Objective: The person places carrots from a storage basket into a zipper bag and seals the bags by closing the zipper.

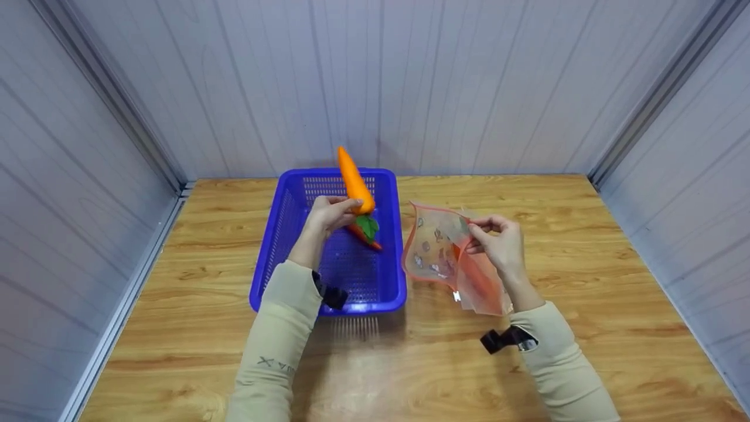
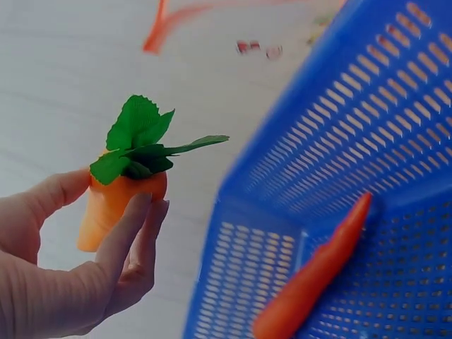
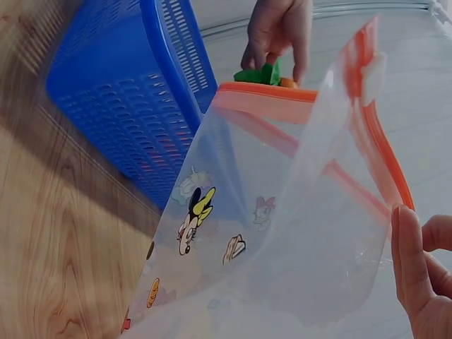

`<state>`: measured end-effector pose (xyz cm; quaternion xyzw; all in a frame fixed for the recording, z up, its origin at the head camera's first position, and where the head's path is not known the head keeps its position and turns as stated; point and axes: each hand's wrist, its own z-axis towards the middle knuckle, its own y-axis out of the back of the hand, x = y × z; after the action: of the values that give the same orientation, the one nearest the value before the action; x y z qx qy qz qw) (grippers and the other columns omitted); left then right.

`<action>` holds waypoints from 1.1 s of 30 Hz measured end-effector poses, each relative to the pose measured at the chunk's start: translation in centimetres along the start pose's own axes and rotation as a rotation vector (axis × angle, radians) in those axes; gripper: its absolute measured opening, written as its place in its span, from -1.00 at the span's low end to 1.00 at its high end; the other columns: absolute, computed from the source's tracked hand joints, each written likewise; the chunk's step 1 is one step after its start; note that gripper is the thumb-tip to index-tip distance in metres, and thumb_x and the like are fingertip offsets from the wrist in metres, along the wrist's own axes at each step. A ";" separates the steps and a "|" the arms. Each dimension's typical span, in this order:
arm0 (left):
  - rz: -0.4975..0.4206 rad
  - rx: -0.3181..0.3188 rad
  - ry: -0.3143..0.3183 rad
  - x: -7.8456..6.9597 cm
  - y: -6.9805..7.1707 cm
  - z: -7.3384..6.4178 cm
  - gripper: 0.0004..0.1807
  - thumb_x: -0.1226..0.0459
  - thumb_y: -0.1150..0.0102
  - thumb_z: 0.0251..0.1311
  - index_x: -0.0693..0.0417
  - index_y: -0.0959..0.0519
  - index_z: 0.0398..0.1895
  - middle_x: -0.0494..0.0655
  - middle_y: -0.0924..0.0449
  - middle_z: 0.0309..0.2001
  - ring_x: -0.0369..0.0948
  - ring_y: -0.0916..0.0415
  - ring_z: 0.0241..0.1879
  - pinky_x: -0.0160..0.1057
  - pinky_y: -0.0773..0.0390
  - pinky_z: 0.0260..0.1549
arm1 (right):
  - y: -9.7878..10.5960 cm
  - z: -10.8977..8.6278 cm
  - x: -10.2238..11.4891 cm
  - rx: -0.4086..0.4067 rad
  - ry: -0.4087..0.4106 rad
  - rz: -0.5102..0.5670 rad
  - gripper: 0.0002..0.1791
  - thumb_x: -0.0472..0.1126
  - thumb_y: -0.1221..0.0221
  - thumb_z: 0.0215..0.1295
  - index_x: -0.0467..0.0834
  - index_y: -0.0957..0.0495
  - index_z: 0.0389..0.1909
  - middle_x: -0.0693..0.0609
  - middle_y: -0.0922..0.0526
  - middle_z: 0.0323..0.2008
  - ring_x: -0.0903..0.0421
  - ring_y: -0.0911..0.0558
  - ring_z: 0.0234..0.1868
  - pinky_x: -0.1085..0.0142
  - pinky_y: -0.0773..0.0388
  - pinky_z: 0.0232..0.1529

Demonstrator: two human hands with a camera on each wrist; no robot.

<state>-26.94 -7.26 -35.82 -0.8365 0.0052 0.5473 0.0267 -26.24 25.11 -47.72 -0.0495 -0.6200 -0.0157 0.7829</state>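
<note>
My left hand (image 1: pixel 329 215) pinches an orange carrot (image 1: pixel 354 183) near its leafy end, over the basket's far part. Its green leaves (image 2: pixel 138 138) stick out past the fingertips in the left wrist view, and the tip points away from me. Inside the blue basket (image 1: pixel 401 264) lies a red-orange tapered vegetable (image 2: pixel 314 272). To the right, my right hand (image 1: pixel 501 245) pinches the edge of a see-through zip bag (image 1: pixel 430 243) with orange trim and cartoon prints. The bag's mouth (image 3: pixel 272 92) gapes toward the basket. Some orange-red shows through its lower side.
Wood-grain table (image 1: pixel 586 281) lies under the basket and bag. Pale panel walls (image 1: pixel 375 88) close in the back and both sides. A black wrist camera (image 1: pixel 334 297) sits close over the basket's near rim.
</note>
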 end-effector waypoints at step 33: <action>0.837 0.326 -0.358 2.8 -4.0 -6.2 -0.65 0.34 -0.33 -0.16 0.30 -0.51 -0.25 -0.01 -0.55 -0.43 -0.20 -0.48 -0.45 -0.32 -0.52 -0.45 | -3.9 -2.8 7.6 -0.022 -0.041 -0.100 -0.85 -0.44 -0.13 0.10 -0.49 -0.50 -0.34 -0.15 -0.51 -0.62 0.10 -0.54 -0.73 0.26 -0.53 -0.69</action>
<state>-19.97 -3.56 -35.71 -0.6402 0.4226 0.6382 -0.0647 -22.13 21.21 -40.74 -0.0272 -0.6376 -0.0607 0.7675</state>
